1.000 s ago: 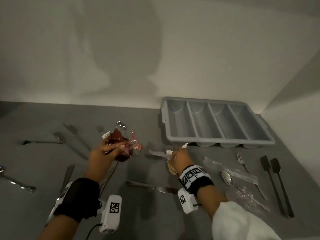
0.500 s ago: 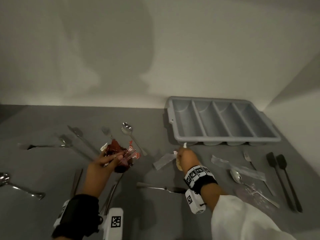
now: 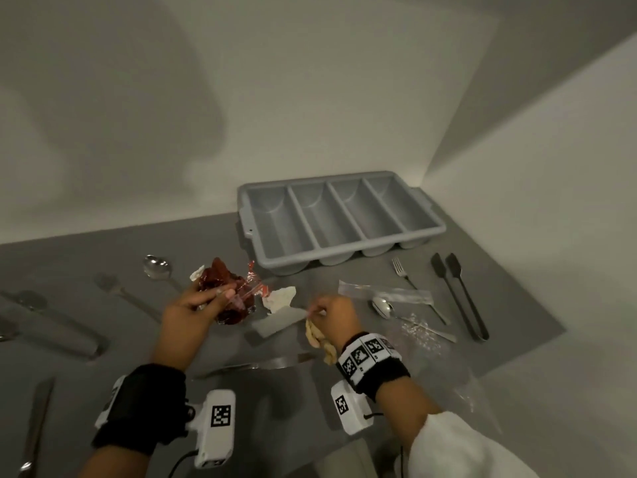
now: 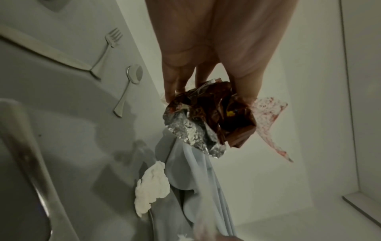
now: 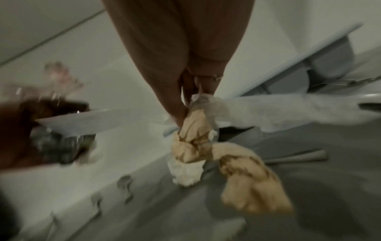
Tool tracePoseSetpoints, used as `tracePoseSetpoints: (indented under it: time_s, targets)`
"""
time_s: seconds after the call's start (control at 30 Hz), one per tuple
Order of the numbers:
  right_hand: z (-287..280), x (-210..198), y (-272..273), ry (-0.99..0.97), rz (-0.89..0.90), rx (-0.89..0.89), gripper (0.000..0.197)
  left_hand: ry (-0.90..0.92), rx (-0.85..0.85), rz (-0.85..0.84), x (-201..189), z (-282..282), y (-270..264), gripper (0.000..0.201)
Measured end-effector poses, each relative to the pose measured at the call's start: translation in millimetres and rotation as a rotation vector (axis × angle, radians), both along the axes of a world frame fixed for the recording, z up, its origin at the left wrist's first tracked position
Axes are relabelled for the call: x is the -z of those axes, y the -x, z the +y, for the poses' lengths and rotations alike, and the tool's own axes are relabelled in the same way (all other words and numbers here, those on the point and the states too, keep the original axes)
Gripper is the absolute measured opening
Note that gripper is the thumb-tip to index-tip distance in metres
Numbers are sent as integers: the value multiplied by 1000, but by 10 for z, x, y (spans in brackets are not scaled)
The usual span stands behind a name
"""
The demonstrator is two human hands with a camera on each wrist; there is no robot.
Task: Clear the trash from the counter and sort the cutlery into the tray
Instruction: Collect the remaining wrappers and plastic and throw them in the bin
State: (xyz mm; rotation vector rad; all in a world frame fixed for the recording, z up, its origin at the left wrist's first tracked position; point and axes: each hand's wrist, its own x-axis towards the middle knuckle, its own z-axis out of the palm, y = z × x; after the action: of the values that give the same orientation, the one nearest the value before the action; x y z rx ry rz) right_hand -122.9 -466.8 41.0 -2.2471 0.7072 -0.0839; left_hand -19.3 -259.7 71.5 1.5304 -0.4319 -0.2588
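My left hand [image 3: 220, 298] grips a crumpled dark red foil wrapper [image 3: 220, 276] together with a red-specked clear scrap [image 4: 266, 114], held above the counter. My right hand [image 3: 315, 310] holds a crumpled beige napkin [image 3: 319, 339] in its palm and pinches one end of a clear plastic strip [image 3: 279, 320], which reaches toward the left hand. A white paper wad [image 3: 281, 298] lies on the counter between the hands. The grey four-slot tray [image 3: 348, 250] stands behind them with nothing in its slots.
Right of the hands lie a clear sleeve [image 3: 386, 293], a spoon [image 3: 382, 307], a fork [image 3: 401, 270], two black utensils [image 3: 458, 294] and crinkled plastic [image 3: 420, 331]. A knife [image 3: 258, 363] lies near my wrists. A spoon [image 3: 157, 267] and more cutlery lie left. Walls close the back and right.
My right hand has lifted the clear strip off the counter and brought it toward the left hand. The left hand keeps its wrapper bundle. The white wad now shows between the hands.
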Motion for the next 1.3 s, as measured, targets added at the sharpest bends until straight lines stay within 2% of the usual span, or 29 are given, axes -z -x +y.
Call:
tracePoseSetpoints:
  time_s: [0.1,0.2,0.27,0.4,0.53,0.67,0.73,0.8,0.9,1.0,1.07,1.1,1.17,1.23,1.3]
  targets:
    - [118,126,-68,56,100,-166,17,-29,-50,-1,6,17,135,17]
    - [230,155,-285,145,117,-275,25,-62,-86,-7,12,187,212,35]
    - [300,148,-453,195,133,-338,26,-88,-138,-4,7,354,234,31]
    - [329,175,-756,339,296,-325,27,-127,-212,-26,-59,660,273,22]
    - [352,91,-988,280,657,-434,48,-122,-251,-32,-82,878,258,36]
    - [436,81,-1001,406,666,-485,39,-136,-282,-26,-29,984,195,34]
    - [451,182,-914,471,534,-428,32,-117,-266,-14,-1,979,163,42]
    - [437,246,-857,458,456,-385,28,-134,-245,-13,36,951,126,46]
    - [376,243,-836,328,389,-312,27,-128,-207,5,61,882,66,40]
    - [303,102,-718,194,157,-133,20,-130,-114,-27,-6,729,52,40]
    - [199,-18,-540,107,-29,55,15,-113,-86,-40,-70,563,76,46]
    - [125,-87,-410,69,-127,145,12,-98,-71,-46,-106,467,106,45]
    - [-52,-253,-36,-16,-342,335,7,-77,1,-44,-168,247,193,31]
    - [-212,-401,490,-110,-535,518,21,-66,98,-26,-211,-1,331,19]
    - [-329,-511,1121,-121,-656,669,32,-59,204,-9,-239,-293,537,20]
